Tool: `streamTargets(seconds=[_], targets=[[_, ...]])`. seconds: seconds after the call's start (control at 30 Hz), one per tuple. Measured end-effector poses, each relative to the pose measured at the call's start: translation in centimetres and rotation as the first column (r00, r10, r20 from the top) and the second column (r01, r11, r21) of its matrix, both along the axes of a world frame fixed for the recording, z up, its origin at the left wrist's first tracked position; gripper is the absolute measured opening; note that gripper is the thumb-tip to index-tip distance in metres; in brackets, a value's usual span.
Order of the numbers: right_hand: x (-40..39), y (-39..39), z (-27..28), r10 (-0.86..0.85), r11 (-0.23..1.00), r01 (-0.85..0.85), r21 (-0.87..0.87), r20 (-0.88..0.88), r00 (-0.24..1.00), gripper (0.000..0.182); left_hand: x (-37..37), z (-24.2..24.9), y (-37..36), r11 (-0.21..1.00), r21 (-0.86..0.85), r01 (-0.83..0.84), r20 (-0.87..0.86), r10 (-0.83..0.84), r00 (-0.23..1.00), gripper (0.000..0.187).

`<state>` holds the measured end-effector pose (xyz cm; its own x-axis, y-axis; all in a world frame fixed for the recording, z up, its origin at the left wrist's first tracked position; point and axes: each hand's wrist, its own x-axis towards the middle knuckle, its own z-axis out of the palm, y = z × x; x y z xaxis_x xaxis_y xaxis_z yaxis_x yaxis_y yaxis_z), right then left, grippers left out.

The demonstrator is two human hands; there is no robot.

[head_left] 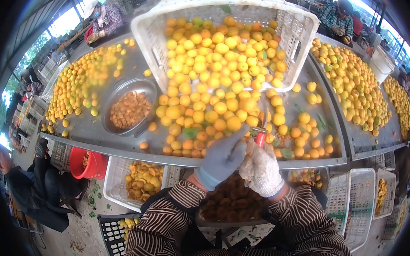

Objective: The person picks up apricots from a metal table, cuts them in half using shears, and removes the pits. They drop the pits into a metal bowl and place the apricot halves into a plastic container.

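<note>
My right hand (261, 168), in a white knit glove, is closed around the red handle of a small tool (260, 138). Its curved metal end points up toward the fruit. To its left, my left hand (220, 158) wears a grey glove with the index finger stretched forward and the thumb apart from it. That fingertip is right by the yellow-orange apricots (233, 123) heaped on the metal table (122, 144). Behind them, a white plastic crate (296, 14) lies tipped toward me, spilling more apricots onto the table.
A metal bowl (153, 90) of brown pits stands left of the heap. Below the table edge are a red bucket (100, 167), a white crate (113, 186) of split fruit and a dark pile of halves (236, 203) near my lap. Co-workers (104, 19) sit around other tables.
</note>
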<state>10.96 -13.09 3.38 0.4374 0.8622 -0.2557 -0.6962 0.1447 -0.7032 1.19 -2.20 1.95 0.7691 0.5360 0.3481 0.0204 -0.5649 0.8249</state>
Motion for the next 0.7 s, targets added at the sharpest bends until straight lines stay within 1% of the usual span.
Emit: streamTargets(seconds=[0.03,0.07,0.1,0.13,0.17,0.23,0.27,0.3,0.33,0.37,0.4,0.43,0.47,0.5,0.53,0.57,0.63,0.67,0.7], targets=[[0.0,0.1,0.0,-0.001,1.0,0.001,0.0,0.0,1.0,0.015,-0.1,0.3,0.1,0.996,0.093,-0.009,-0.062,0.014,0.998,0.043],[0.0,0.1,0.0,-0.019,0.999,0.017,-0.03,-0.05,0.999,0.017,-0.1,0.1,0.2,0.996,0.092,-0.008,-0.062,0.014,0.998,0.043],[0.0,0.2,0.0,-0.038,0.998,0.032,-0.06,-0.1,0.994,0.019,0.1,-0.3,0.3,0.972,0.234,0.004,-0.046,0.007,0.999,0.044],[0.2,0.3,-0.3,-0.038,0.998,0.032,-0.06,-0.1,0.994,0.019,0.1,-0.6,0.4,0.928,0.372,0.014,-0.03,-0.003,1.0,0.045],[0.7,0.4,-0.7,0.01,0.999,-0.015,-0.03,-0.145,0.989,0.022,0.1,-0.7,0.3,0.928,0.372,0.014,-0.03,-0.003,1.0,0.045],[1.7,0.4,-0.8,0.058,0.998,-0.059,0.002,-0.187,0.981,0.024,0.2,-0.5,-0.2,0.97,0.244,0.013,0.037,-0.022,0.999,0.045],[2.2,0.2,-0.7,0.147,0.987,-0.12,0.109,-0.291,0.946,0.027,0.2,-0.6,-0.3,0.97,0.244,0.016,0.037,-0.025,0.999,0.045],[2.6,0.3,-0.6,0.242,0.961,-0.166,0.223,-0.379,0.893,0.029,0.1,-0.7,-0.1,0.999,-0.038,0.017,0.138,-0.012,0.99,0.045],[2.8,0.4,0.1,0.279,0.95,-0.197,0.24,-0.381,0.881,0.033,0.0,-0.5,0.1,0.984,-0.176,0.032,0.182,0.001,0.983,0.044],[2.8,0.2,0.2,0.278,0.95,-0.194,0.243,-0.38,0.883,0.033,0.0,-0.3,0.3,0.949,-0.31,0.049,0.23,0.025,0.973,0.044],[2.7,0.1,0.2,0.229,0.965,-0.176,0.194,-0.295,0.928,0.032,-0.2,0.3,0.4,0.753,-0.615,0.232,0.325,-0.026,0.946,0.043],[2.5,0.0,0.3,0.181,0.977,-0.153,0.146,-0.206,0.962,0.031,-0.3,0.7,0.5,0.436,-0.809,0.395,0.424,-0.033,0.905,0.042],[2.3,-0.1,0.4,0.183,0.977,-0.154,0.148,-0.207,0.961,0.031,-0.4,0.6,0.5,0.437,-0.809,0.393,0.423,-0.033,0.906,0.042],[2.2,-0.2,0.6,0.112,0.993,-0.11,0.036,-0.053,0.992,0.027,-0.3,0.5,0.4,0.564,-0.788,0.249,0.256,-0.067,0.964,0.042],[2.0,-0.2,0.7,0.056,0.996,-0.049,-0.069,0.109,0.992,0.024,-0.3,0.2,0.4,0.623,-0.762,0.176,0.169,-0.071,0.983,0.041],[1.9,-0.2,0.6,0.059,0.996,-0.052,-0.073,0.108,0.992,0.024,-0.3,0.0,0.4,0.677,-0.728,0.107,0.079,-0.071,0.994,0.041],[1.8,0.1,0.4,0.084,0.991,-0.048,-0.126,0.306,0.948,0.017,-0.1,-0.5,0.7,0.482,-0.83,0.282,0.223,-0.178,0.958,0.04],[1.6,-0.1,0.9,0.106,0.986,-0.053,-0.156,0.36,0.927,0.019,-0.1,-0.5,0.7,0.482,-0.829,0.283,0.224,-0.177,0.958,0.04],[1.7,0.1,0.4,0.109,0.986,-0.055,-0.154,0.362,0.926,0.019,-0.1,-0.5,0.8,0.577,-0.773,0.265,0.176,-0.207,0.962,0.04]])
